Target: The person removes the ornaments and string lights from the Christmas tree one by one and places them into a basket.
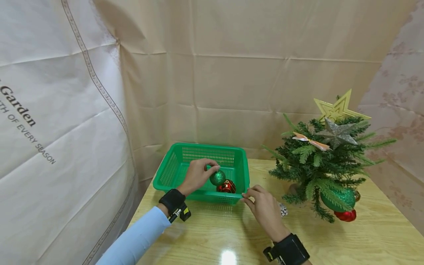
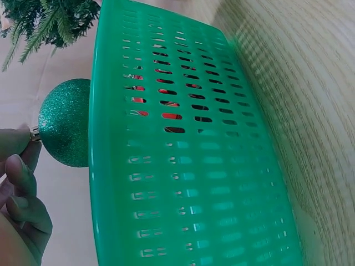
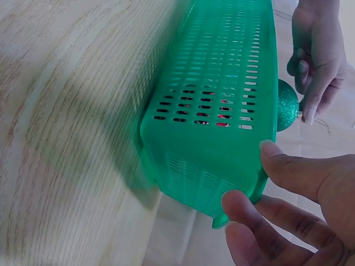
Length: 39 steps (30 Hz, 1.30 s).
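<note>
Between thumb and fingertips, my left hand [image 1: 198,173] pinches a glittery green ball ornament [image 1: 217,178] by its small metal cap. The ball hangs at the level of the rim of a green plastic basket [image 1: 202,196], partly below it in the left wrist view. Just beside and under it, a red ball ornament with gold lines [image 1: 226,186] lies in the basket's near right part. My right hand [image 1: 263,208] is at the basket's near right corner, thumb and fingers on either side of the rim [image 3: 270,133].
To the right stands a small artificial Christmas tree [image 1: 318,165] with a gold star [image 1: 338,108], a silver star [image 1: 338,134], a bow [image 1: 311,141], a large green ball [image 1: 338,198] and a red ornament [image 1: 345,215]. A small whitish pinecone-like piece [image 1: 283,209] lies behind my right hand on the wooden table [image 1: 205,232].
</note>
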Each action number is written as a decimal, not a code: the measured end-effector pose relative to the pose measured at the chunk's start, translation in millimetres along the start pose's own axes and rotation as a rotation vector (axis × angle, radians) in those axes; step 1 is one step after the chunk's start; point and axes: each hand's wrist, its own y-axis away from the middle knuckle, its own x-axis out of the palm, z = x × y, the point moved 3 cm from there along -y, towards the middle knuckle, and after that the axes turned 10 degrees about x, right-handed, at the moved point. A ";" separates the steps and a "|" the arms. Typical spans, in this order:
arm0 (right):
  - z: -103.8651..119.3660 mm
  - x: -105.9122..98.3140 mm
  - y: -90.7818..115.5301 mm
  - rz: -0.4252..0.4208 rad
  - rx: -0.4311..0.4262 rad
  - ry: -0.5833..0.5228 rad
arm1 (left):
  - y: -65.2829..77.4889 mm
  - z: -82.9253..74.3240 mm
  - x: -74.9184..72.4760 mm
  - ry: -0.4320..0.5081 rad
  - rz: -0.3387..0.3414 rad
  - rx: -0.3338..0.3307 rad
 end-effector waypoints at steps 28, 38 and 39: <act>-1.4 -2.3 -0.4 -0.001 0.001 0.003 | 12.4 15.0 -3.6 -0.022 -0.009 -0.027; -0.6 -1.0 1.1 -0.001 0.000 0.005 | 20.0 16.9 -3.0 -0.019 -0.017 -0.041; -0.6 -0.7 1.2 -0.001 -0.001 0.005 | 20.8 17.1 -3.0 -0.019 -0.015 -0.044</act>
